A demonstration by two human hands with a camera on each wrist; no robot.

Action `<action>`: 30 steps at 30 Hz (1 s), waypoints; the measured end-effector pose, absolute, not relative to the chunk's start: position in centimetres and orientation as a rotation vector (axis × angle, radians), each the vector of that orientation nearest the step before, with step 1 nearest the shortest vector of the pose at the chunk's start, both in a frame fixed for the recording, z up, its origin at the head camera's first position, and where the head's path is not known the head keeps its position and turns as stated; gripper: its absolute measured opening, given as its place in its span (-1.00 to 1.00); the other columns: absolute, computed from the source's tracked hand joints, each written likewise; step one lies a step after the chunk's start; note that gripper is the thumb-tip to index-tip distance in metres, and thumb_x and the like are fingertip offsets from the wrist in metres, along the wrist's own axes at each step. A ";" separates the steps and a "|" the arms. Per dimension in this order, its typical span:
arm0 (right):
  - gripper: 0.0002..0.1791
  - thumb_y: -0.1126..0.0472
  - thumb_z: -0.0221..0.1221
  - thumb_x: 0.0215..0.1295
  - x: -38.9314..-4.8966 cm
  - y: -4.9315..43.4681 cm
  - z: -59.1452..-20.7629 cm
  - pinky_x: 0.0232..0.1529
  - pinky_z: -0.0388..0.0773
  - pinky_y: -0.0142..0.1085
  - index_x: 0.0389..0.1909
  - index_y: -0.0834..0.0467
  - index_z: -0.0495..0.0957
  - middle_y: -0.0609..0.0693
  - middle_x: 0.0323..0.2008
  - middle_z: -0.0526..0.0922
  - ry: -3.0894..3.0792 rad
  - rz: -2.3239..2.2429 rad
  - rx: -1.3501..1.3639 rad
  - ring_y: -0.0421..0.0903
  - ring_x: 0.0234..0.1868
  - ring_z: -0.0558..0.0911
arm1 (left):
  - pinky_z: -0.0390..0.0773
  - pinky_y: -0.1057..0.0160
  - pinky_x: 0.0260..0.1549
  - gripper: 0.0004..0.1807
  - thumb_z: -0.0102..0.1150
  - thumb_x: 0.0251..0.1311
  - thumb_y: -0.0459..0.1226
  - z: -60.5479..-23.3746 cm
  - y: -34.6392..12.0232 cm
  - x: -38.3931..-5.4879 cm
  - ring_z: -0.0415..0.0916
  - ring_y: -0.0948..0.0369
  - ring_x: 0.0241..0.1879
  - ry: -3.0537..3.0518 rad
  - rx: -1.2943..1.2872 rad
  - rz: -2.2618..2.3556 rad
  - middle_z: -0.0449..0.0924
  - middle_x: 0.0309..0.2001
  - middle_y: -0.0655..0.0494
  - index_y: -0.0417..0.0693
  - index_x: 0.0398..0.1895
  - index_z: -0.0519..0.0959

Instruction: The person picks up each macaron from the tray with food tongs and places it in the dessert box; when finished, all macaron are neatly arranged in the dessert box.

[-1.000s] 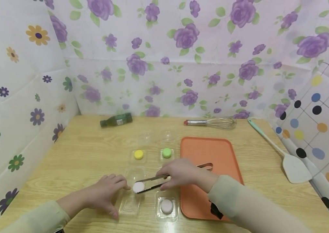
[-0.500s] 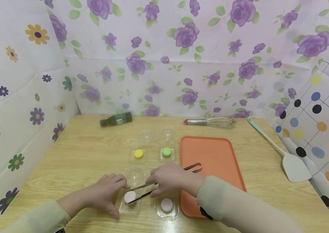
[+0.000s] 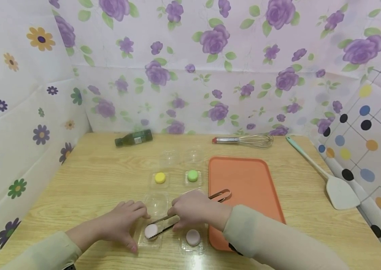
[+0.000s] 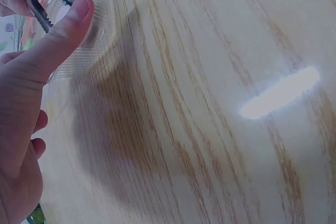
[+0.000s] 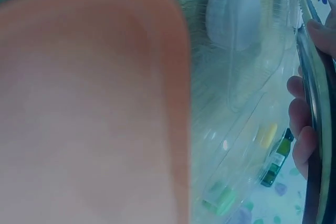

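My right hand point(image 3: 192, 210) grips metal tongs point(image 5: 320, 108), whose serrated tips lie around a pale pink macaron point(image 3: 151, 231). That macaron sits low over the base of a clear plastic box point(image 3: 151, 244), its lid folded out behind. Beside the box's left side, my left hand point(image 3: 119, 227) spreads thumb and fingers, with the thumb close along its edge in the left wrist view. Another pale macaron point(image 3: 193, 237) rests in a clear box to the right. Farther back are a yellow macaron point(image 3: 160, 177) and a green macaron point(image 3: 192, 175) in boxes with raised lids.
An orange tray point(image 3: 244, 172) lies under the right forearm, right of the boxes. Along the back are a dark green bottle point(image 3: 134, 138) and a whisk point(image 3: 242, 140). A white spatula point(image 3: 341, 192) lies at the far right. Patterned sheets point(image 3: 190, 93) wall the table.
The right hand has moved left and toward the person, bringing the macaron in the tongs down over the left box's base. The left hand has stayed in place.
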State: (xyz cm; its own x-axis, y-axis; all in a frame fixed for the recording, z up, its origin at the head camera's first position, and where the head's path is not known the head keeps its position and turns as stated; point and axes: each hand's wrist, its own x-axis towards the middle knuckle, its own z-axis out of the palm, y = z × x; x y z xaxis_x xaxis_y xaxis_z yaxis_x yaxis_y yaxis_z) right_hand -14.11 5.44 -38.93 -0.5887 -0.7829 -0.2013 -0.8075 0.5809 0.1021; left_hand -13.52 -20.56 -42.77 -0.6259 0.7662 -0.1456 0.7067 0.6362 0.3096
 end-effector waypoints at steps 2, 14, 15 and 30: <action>-0.67 -0.31 0.23 0.02 -14.1 5.4 -38.8 -0.68 0.29 -0.35 -0.20 -0.31 0.61 -0.36 -0.42 0.46 2.669 0.286 -1.347 -0.36 -0.56 0.38 | 0.27 0.17 -0.16 -0.09 0.28 -0.50 0.38 -42.7 -20.5 -13.5 0.22 0.28 -0.12 2.595 1.183 0.324 0.30 0.05 0.31 0.12 -0.01 0.41; -0.58 -0.30 0.23 0.02 -14.2 6.2 -39.0 -0.61 0.33 -0.42 -0.08 -0.29 0.60 -0.35 -0.34 0.52 2.652 0.165 -1.363 -0.39 -0.49 0.44 | 0.29 0.19 -0.19 -0.09 0.24 -0.49 0.40 -42.6 -20.4 -13.1 0.24 0.28 -0.13 2.628 1.226 0.334 0.32 0.00 0.32 0.08 -0.02 0.44; -0.58 -0.30 0.24 0.02 -14.2 6.4 -39.0 -0.59 0.34 -0.43 -0.07 -0.28 0.60 -0.35 -0.33 0.53 2.654 0.135 -1.368 -0.40 -0.47 0.45 | 0.30 0.18 -0.18 -0.09 0.24 -0.49 0.40 -42.5 -20.4 -13.1 0.24 0.27 -0.12 2.634 1.235 0.333 0.32 -0.01 0.32 0.08 -0.03 0.44; -0.45 -0.17 0.22 0.14 -15.1 13.7 -38.5 -0.26 0.50 -0.33 0.16 -0.11 0.51 -0.20 -0.14 0.57 2.650 -0.371 -1.239 -0.27 -0.23 0.56 | 0.35 0.15 -0.17 -0.07 0.17 -0.49 0.43 -42.8 -20.5 -12.9 0.28 0.26 -0.10 2.663 1.308 0.340 0.35 -0.01 0.31 0.05 -0.03 0.45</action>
